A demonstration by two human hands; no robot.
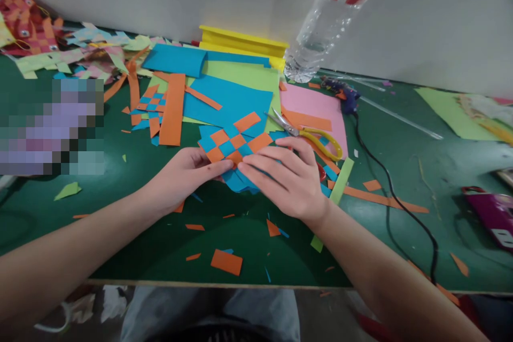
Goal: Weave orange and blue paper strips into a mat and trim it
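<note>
Between my two hands is a woven paper piece (227,146) in a blue and orange checker pattern, with loose strip ends at its edges. My left hand (192,171) pinches its left lower side, thumb on top and the other fingers mostly hidden beneath. My right hand (290,176) lies over its right side, fingertips pressed on the weave near the left thumb. Just beyond the right hand, scissors with yellow handles (320,139) rest on orange and pink paper. A smaller blue and orange woven piece (151,104) lies farther back on the left.
Blue paper sheets (232,99) and a wide orange strip (172,109) lie on the green table (140,240). A clear bottle (316,32) stands at the back. A glue gun (344,93) trails a black cord rightward. Paper scraps (226,262) litter the front.
</note>
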